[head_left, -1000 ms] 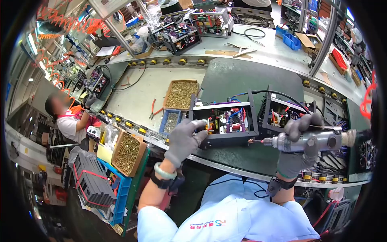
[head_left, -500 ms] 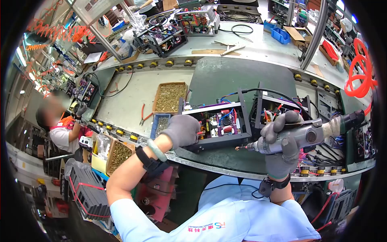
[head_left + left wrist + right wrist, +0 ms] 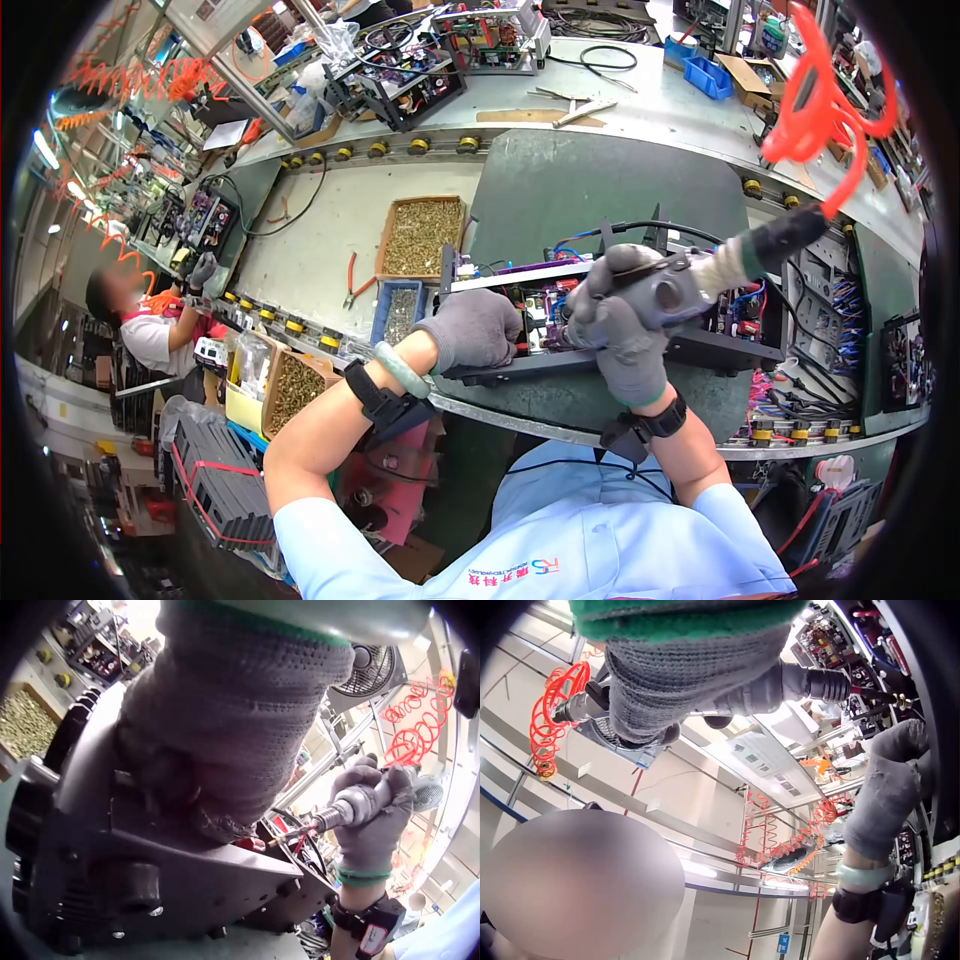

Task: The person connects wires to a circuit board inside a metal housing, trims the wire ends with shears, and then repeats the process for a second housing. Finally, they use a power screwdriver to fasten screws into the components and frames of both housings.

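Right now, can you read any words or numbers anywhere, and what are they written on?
"RS": red and blue letters on the light blue shirt.
The small red signs beside those letters are too small to read.
The papers on the far bench and the wall boards in the right wrist view are too blurred to read.

The only readable mark is a logo on the chest of the person's pale blue shirt (image 3: 560, 540) in the head view: the letters "RS" in blue and orange, with a row of small red characters beside them, too small to read.
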`<action>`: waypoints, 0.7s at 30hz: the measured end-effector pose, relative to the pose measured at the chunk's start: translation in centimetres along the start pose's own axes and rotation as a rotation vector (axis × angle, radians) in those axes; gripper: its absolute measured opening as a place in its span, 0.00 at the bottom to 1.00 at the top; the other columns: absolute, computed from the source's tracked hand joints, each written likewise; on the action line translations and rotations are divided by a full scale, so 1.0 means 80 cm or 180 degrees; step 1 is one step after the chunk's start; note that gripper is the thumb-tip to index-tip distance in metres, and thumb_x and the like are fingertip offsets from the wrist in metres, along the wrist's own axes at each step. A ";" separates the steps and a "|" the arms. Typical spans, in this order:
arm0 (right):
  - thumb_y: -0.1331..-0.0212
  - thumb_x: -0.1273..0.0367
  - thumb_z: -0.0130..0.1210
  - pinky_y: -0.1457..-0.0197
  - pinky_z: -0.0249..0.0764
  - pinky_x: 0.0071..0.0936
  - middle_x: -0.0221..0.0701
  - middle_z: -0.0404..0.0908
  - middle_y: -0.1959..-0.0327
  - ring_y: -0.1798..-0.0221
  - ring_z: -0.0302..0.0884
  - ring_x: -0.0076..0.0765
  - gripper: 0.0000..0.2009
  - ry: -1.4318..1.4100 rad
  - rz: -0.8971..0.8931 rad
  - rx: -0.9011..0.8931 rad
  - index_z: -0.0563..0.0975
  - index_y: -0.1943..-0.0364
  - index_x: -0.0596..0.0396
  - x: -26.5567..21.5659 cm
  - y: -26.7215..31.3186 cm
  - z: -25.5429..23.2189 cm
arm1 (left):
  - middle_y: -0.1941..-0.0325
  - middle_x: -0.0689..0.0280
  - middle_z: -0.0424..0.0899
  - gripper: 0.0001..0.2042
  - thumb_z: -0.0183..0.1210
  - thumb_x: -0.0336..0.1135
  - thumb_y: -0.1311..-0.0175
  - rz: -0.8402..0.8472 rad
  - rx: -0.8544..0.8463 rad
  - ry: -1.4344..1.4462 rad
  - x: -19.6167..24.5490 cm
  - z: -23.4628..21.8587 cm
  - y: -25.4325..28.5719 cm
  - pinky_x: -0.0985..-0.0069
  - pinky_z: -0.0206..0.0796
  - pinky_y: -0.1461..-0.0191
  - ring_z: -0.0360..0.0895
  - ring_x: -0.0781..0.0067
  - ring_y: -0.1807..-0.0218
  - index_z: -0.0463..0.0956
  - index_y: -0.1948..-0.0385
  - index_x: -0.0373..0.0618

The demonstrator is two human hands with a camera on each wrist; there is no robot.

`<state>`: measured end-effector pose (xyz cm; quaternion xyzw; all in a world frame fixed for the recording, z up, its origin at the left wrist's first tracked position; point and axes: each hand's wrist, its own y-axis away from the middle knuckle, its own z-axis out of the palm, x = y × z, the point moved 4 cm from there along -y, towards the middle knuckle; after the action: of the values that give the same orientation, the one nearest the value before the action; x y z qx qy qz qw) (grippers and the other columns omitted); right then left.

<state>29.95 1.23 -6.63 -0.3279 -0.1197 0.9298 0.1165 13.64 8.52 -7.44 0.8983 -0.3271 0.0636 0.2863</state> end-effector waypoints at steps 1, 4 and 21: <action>0.43 0.77 0.64 0.54 0.75 0.25 0.27 0.75 0.55 0.58 0.75 0.25 0.24 0.0084 0.0065 0.0044 0.70 0.43 0.49 0.011 0.000 -0.007 | 0.80 0.59 0.80 0.07 0.64 0.36 0.49 0.0064 0.0048 -0.0012 -0.001 0.001 -0.001 0.65 0.71 0.67 0.81 0.59 0.73 0.79 0.81 0.46; 0.44 0.77 0.64 0.52 0.76 0.25 0.26 0.76 0.56 0.57 0.75 0.23 0.24 0.0277 0.0067 -0.0132 0.69 0.43 0.49 0.033 -0.001 -0.008 | 0.79 0.59 0.81 0.07 0.63 0.37 0.49 -0.0026 0.0075 0.0135 0.003 -0.003 0.007 0.64 0.72 0.66 0.81 0.57 0.72 0.79 0.81 0.46; 0.53 0.82 0.62 0.44 0.72 0.22 0.26 0.75 0.50 0.51 0.73 0.22 0.25 0.0830 0.0780 -0.0545 0.71 0.47 0.53 0.084 -0.021 0.011 | 0.65 0.56 0.86 0.13 0.67 0.42 0.55 0.0313 0.0754 0.0111 -0.009 0.021 -0.011 0.63 0.73 0.57 0.83 0.54 0.61 0.84 0.67 0.48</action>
<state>24.57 4.65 -9.39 -0.4664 -0.1415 0.8731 -0.0113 13.51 8.54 -9.45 0.9075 -0.3559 0.1313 0.1803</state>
